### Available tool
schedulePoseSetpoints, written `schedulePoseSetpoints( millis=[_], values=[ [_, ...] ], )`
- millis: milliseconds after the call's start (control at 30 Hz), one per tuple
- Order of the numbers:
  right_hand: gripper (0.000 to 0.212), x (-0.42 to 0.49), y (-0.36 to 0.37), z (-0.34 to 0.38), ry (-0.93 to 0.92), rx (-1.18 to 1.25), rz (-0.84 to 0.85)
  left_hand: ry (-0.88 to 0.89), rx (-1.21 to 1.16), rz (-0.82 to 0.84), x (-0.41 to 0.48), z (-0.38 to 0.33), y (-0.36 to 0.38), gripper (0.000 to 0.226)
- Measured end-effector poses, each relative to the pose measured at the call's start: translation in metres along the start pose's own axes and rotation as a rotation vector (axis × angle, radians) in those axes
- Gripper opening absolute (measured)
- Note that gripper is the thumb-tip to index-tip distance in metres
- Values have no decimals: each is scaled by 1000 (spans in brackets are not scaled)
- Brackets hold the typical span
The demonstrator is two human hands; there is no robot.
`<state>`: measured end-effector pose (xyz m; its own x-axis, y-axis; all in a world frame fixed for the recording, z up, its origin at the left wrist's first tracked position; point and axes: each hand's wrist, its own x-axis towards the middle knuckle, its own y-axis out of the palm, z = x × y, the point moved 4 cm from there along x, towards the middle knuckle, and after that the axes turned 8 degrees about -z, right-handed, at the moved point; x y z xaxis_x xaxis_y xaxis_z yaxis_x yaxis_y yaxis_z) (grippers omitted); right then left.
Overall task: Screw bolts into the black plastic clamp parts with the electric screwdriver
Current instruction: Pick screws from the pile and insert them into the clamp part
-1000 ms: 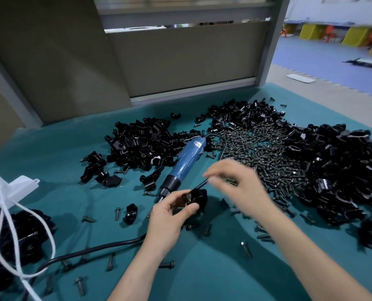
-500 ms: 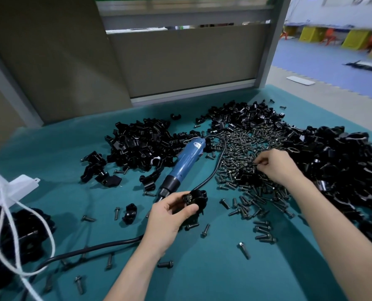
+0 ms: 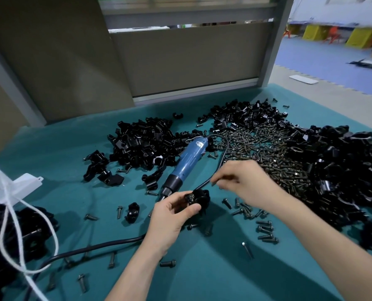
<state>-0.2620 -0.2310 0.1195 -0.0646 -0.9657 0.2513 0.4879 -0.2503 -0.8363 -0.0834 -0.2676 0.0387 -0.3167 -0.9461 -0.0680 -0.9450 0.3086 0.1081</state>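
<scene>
Left hand (image 3: pixel 169 216) grips the clamp (image 3: pixel 200 197) by the screwdriver (image 3: pixel 188 162) on the bench (image 3: pixel 202 270); right hand (image 3: pixel 245 183) beside it is pinched, on one of the bolts (image 3: pixel 267 153) or on nothing I cannot tell, and a crooked start could cross-thread.

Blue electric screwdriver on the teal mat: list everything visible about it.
The blue electric screwdriver lies on its side on the teal mat, ungripped. It has a blue, plastic-looking barrel with a white label near the rear, and a black collar and knurled nose toward the left hand. The bit tip is not clearly visible. A black cable leaves the rear and loops back toward the person. The rear rests among black plastic clamp parts.
</scene>
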Motion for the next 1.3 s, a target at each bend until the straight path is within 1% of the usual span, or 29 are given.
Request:
schedulePoseSetpoints(
  millis=[67,233,300,333,433,500,600,767,867,933,1067,1133,1200,1300],
  values=[
    [18,0,7,15,-81,-69,47,7,0,13,0,0,0,28],
    [28,5,14,27,-178,-253,177,22,1,16,0,0,2,37],
    [26,6,15,33,-217,-273,192,21,2,17,1,0,2,38],
    [22,7,14,35,-207,-234,178,25,9,22,2,1,2,37],
    [10,11,9,30,-106,-59,88,48,48,18,1,1,1,34],
    [7,10,10,21,-50,16,39,59,53,15,1,2,1,35],
    [5,5,15,10,40,175,18,76,63,28,0,1,1,34],
    [12,-1,23,-3,266,529,83,64,74,45,1,2,1,32],
    [2,-5,28,-5,435,774,167,73,88,49,1,1,2,33],
    [7,-7,33,-7,543,908,236,78,83,43,0,1,2,30],
    [20,-15,44,-10,727,956,404,88,87,29,0,1,2,29],
    [25,-20,50,-9,784,1002,473,96,99,27,-1,1,2,29],
    [21,-21,54,-10,799,1039,452,110,119,28,-1,1,3,29],
    [20,-22,56,-11,809,1017,396,112,145,31,-2,2,4,28]
  ],
)
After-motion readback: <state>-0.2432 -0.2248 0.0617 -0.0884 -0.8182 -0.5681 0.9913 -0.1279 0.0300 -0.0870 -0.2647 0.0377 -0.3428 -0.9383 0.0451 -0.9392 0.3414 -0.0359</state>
